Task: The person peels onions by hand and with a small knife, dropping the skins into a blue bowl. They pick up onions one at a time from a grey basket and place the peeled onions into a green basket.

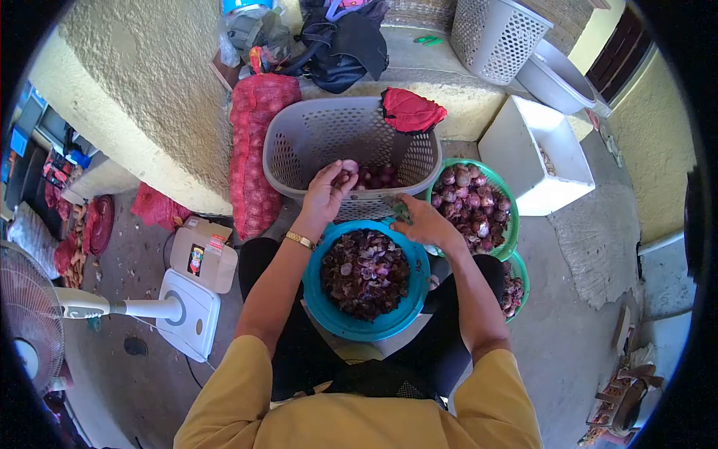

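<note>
My left hand [323, 196] is over the near rim of a grey perforated laundry basket [278, 161], its fingers closed around a peeled-looking red onion [348, 168]. More red onions [378, 178] lie at the basket's bottom. My right hand [428, 224] is near the basket's front right side, fingers curled by a small dark greenish thing that I cannot make out. Between my knees, below both hands, a blue basin [314, 303] holds a heap of dry onion skins [365, 273]. To the right, a green basket [511, 238] is full of unpeeled red onions [471, 200].
A red net sack of onions [254, 153] stands left of the grey basket. Beyond it are a black bag [344, 49] and a tall grey basket [497, 37]. A white box [516, 187] is at right, a fan [142, 308] at left. A smaller green basket [522, 277] sits by my right knee.
</note>
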`<act>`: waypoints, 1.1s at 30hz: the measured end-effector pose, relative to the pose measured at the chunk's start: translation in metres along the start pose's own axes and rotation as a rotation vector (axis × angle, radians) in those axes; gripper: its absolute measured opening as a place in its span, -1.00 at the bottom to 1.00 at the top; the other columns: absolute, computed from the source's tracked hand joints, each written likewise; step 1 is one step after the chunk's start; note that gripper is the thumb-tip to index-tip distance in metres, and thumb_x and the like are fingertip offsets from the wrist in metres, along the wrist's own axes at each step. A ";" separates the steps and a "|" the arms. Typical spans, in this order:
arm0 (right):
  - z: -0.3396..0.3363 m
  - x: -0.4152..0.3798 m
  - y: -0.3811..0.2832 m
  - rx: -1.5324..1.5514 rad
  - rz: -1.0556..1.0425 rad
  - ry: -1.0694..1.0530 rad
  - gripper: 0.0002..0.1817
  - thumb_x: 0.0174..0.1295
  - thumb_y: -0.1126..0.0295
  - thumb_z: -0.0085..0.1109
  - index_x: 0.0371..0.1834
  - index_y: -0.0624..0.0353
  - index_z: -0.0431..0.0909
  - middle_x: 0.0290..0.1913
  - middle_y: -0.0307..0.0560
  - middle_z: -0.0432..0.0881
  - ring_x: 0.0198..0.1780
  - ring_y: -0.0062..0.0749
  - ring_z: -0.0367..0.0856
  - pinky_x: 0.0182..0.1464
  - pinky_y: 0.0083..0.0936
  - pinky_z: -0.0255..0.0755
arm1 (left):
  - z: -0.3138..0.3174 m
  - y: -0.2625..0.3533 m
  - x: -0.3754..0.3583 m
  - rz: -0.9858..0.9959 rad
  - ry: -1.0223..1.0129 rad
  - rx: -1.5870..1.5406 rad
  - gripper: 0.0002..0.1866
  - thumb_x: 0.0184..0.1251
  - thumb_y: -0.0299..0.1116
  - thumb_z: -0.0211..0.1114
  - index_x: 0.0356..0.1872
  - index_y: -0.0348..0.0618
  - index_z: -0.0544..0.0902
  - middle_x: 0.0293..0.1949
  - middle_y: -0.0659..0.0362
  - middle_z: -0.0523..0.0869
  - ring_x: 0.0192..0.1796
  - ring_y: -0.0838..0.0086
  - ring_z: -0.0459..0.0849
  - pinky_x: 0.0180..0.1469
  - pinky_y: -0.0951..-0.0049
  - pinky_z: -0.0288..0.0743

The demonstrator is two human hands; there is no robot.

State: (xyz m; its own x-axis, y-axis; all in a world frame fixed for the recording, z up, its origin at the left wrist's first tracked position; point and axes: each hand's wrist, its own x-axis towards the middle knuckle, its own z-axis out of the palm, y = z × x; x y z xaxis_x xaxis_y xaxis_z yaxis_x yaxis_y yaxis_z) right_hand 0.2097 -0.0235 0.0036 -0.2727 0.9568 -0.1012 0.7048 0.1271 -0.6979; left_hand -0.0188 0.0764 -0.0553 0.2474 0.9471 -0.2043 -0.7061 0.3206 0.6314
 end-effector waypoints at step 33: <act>-0.008 -0.067 0.285 -0.346 0.684 0.582 0.01 -0.08 0.01 0.43 0.43 0.26 0.20 -0.02 0.43 0.62 0.03 0.29 0.61 0.07 0.02 0.48 | 0.017 0.014 -0.037 -0.113 -0.022 0.116 -0.71 0.45 -0.30 0.20 0.11 -0.11 0.52 -0.03 0.14 0.68 -0.08 0.42 0.64 0.08 0.30 0.57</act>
State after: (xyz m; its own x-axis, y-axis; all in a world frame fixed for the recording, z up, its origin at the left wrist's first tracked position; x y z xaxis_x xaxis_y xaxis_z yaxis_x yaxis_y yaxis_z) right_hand 0.4344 -0.0493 -0.1829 0.5708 0.8207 0.0243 0.7706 -0.5252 -0.3611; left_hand -0.0266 0.0462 -0.0258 0.3362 0.9041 -0.2638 -0.5917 0.4207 0.6877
